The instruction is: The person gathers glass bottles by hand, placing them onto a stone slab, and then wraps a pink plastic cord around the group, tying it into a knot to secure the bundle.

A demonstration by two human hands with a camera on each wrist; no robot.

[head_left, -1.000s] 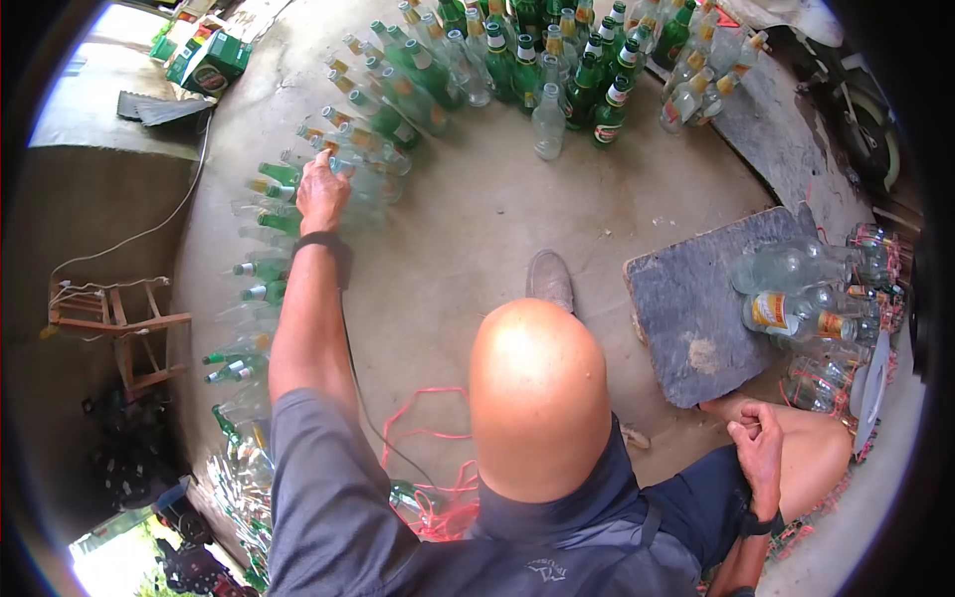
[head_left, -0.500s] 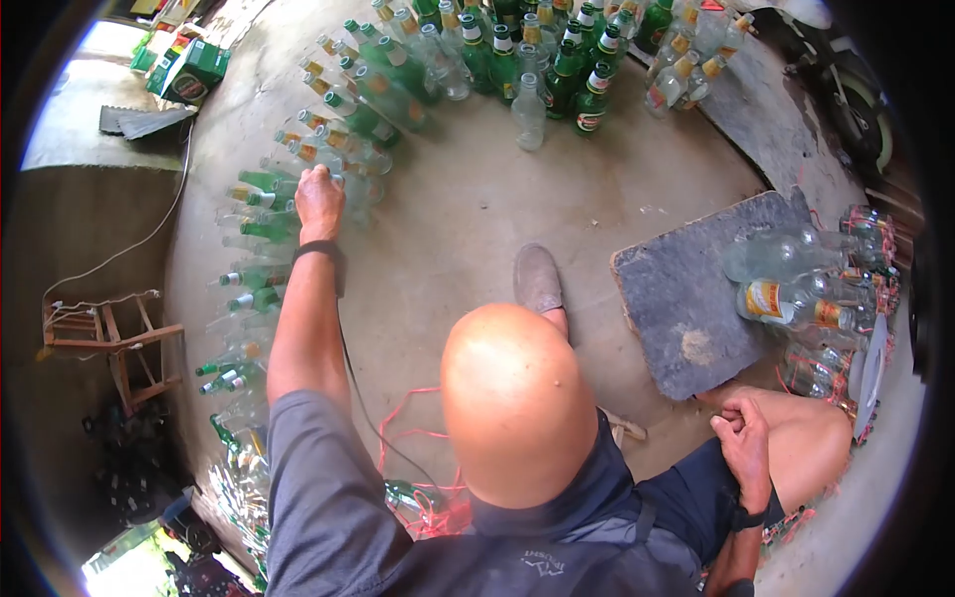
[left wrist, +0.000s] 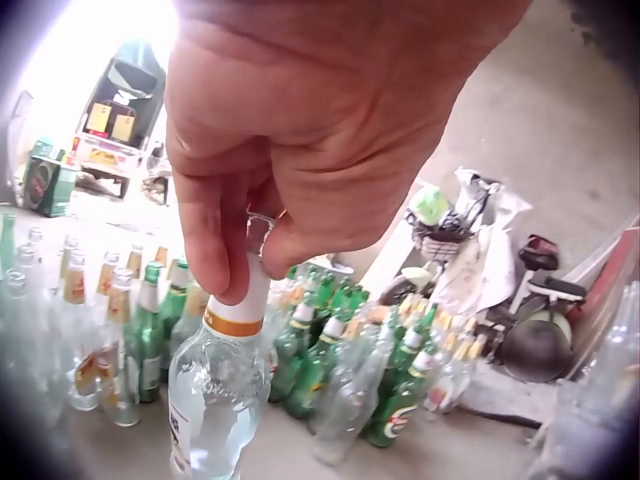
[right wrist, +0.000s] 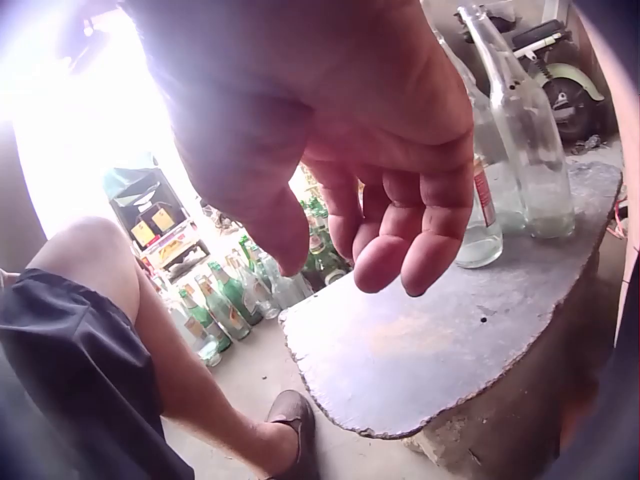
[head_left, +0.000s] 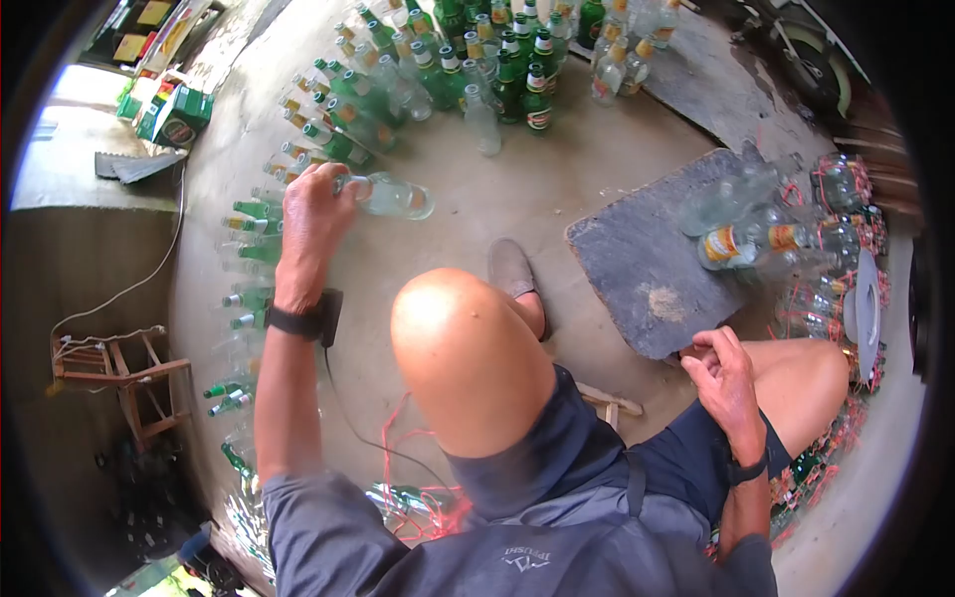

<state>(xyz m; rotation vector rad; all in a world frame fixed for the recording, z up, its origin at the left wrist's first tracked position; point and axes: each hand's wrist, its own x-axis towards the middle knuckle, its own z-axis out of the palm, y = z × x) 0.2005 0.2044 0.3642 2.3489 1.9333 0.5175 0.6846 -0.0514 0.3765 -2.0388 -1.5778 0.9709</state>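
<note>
At the person's eleven o'clock, bottle [head_left: 395, 197]: left hand [head_left: 315, 221] grips its neck, likely the handiest hold.
Right hand [head_left: 726, 380]: two o'clock, near the board [head_left: 637, 244], loosely curled, holding nothing, seemingly idle.

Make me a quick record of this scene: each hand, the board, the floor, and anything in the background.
Left hand: pinches a clear glass bottle by its white-and-gold-banded neck
Right hand: holds nothing, fingers loosely curled
Grey board: clear bottles standing on it
Floor: many green bottles and clear ones, upright
Background: green carton, scooter
</note>
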